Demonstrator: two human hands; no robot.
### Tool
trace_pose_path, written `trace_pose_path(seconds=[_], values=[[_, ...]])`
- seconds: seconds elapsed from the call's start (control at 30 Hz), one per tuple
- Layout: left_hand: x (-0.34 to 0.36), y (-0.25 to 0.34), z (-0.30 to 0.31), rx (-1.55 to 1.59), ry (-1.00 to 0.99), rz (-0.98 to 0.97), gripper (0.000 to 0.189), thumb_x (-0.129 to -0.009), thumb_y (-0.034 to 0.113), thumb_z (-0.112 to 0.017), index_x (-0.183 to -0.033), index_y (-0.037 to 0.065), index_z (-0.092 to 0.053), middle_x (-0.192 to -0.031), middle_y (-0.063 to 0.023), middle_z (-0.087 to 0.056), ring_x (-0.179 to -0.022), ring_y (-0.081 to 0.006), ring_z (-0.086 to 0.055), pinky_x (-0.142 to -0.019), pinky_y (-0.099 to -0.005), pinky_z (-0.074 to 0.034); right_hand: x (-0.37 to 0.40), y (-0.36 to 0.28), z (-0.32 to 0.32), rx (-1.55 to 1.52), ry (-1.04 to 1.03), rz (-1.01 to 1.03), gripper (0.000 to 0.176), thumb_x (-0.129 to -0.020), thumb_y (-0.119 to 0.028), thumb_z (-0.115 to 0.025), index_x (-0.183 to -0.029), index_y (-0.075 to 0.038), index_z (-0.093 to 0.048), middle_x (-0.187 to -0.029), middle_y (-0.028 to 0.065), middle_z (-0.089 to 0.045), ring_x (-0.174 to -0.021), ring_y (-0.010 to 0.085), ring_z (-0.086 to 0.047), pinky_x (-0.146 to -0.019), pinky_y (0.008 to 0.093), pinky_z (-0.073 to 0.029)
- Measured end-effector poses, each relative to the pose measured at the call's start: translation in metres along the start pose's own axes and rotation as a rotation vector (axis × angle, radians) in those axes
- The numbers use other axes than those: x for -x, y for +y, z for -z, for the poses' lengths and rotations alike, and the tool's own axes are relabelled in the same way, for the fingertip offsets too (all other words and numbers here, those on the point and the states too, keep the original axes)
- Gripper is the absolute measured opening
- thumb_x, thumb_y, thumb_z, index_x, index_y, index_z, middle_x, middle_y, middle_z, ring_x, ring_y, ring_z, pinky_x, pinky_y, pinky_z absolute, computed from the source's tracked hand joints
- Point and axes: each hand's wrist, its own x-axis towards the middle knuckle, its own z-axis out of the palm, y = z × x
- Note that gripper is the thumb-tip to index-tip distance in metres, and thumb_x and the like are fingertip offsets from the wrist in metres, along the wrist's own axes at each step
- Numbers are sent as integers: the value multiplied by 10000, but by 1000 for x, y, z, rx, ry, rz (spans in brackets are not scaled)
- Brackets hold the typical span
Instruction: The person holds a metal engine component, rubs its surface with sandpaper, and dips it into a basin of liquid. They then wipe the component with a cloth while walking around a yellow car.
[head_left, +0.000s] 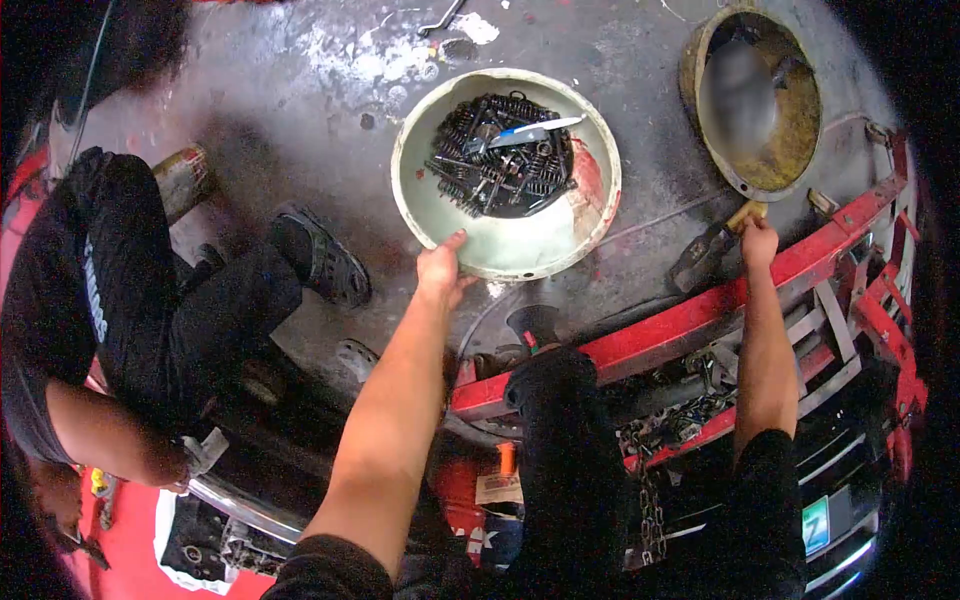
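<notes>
My left hand [440, 268] grips the near rim of a pale round basin [500, 243], thumb over the edge. Inside it lies a heap of dark coil springs and small metal parts [500, 175], with a blue-and-white slim tool [535, 130] on top. A red smear marks the basin's right inner wall. On the right, my right hand [760, 243] is closed on the yellowish handle of a dirty paintbrush [702, 257], whose dark wide end points left and down. Just beyond that hand is a second, grimy basin [795, 155] with brown-yellow residue.
A red metal frame [660, 330] runs across near my legs, with a chain [652, 520] hanging by it. At left another person [130, 270] sits, holding a metal tool [205, 452]. A wrench [442, 18] lies on the stained floor [290, 130].
</notes>
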Motion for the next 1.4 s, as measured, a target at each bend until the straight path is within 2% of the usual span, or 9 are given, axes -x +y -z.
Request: trace_pose_path(seconds=[0.2,0.33,0.47,0.77,0.87,0.93,1.03,1.27,1.4], values=[[76,-2,23,-893,324,-652,433,-791,205,-712,-1142,-5,-570,-888,-171,-653,-843,-246,-635,-740,-372,-504,180,-125,65,-488,65,152,171,-872,-131,-646,-967,1,-701,-945,112,-703,-877,191,-649,-815,332,-500],[154,5,2,-614,-161,-854,429,-820,157,-737,-1191,-7,-599,-904,-82,-687,-807,-150,-631,-752,-298,-516,313,-257,93,-893,-348,50,186,-828,-31,-686,-1006,20,-701,-1080,86,-658,-1029,185,-605,-948,305,-454],[195,34,-2,-629,-403,-683,434,-815,166,-755,-1184,-14,-615,-923,-70,-695,-819,-126,-622,-761,-284,-517,366,-313,104,-775,-300,357,229,-780,-36,-709,-1009,-26,-711,-1043,134,-676,-993,227,-639,-874,304,-488],[184,46,16,-503,-236,-618,167,-866,135,-684,-922,-21,-700,-777,-41,-688,-691,-74,-577,-636,-254,-479,397,-317,106,-967,-319,85,166,-806,-7,-703,-971,-3,-721,-925,87,-677,-894,157,-626,-797,267,-496],[189,56,17,-526,-133,-608,155,-874,108,-665,-916,-39,-694,-784,-65,-701,-691,-73,-578,-633,-264,-483,395,-316,96,-1156,-353,-410,175,-817,-9,-700,-992,-4,-709,-897,75,-662,-826,106,-590,-713,242,-493],[183,50,17,-382,-203,-610,110,-845,74,-677,-890,-26,-692,-801,-82,-698,-721,-129,-612,-664,-293,-496,389,-315,86,-1242,-297,-258,191,-813,11,-701,-996,-3,-651,-955,83,-632,-776,86,-563,-660,233,-484],[176,49,21,-727,-197,-1263,144,-788,43,-706,-925,6,-679,-883,-112,-682,-792,-227,-633,-720,-329,-505,380,-314,83,-1290,-287,-92,238,-802,45,-698,-999,-6,-575,-1068,88,-606,-776,88,-561,-661,234,-488],[203,58,-6,-650,-218,-1088,523,-747,18,-757,-1235,59,-573,-989,-87,-677,-893,-195,-644,-826,-327,-506,366,-315,98,-924,-378,305,207,-867,-8,-636,-1074,-9,-656,-990,56,-683,-936,147,-619,-833,266,-497],[185,84,2,-724,-504,-678,244,-842,65,-683,-1083,28,-674,-931,-83,-696,-843,-133,-622,-764,-282,-500,359,-311,100,-1284,-687,-89,187,-875,-23,-650,-1062,-18,-649,-924,21,-664,-806,89,-613,-735,235,-497]])
